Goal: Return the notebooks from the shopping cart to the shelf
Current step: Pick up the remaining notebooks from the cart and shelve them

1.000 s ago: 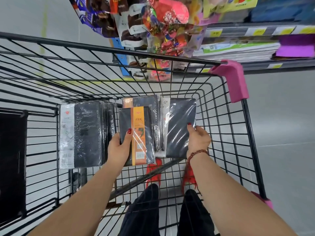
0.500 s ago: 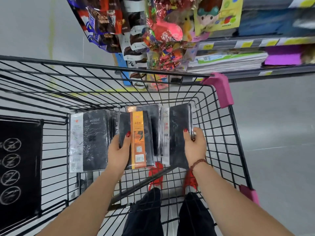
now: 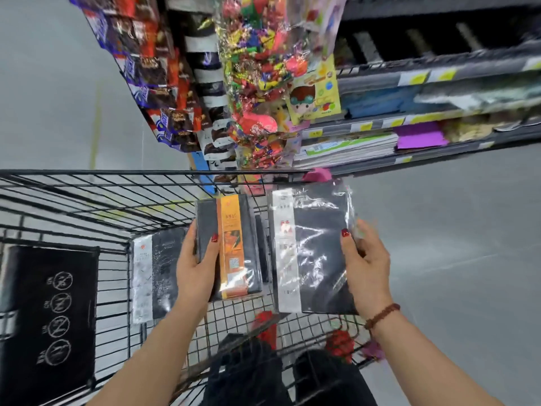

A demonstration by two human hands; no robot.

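Orange-band notebk (image 3: 234, 224) in L hand (image 3: 196, 271), white-band notebk (image 3: 316, 259) in R hand (image 3: 366, 265).

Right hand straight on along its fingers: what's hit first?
Likely the bottom shelf edge; the right hand, holding a wrapped notebook, seems to pass right of the cart's pink corner. Depth unclear.

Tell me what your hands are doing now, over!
Left hand grips orange-banded notebook. Right hand grips white-banded notebook. More notebooks lie in cart. Nothing seen blocking shelf.
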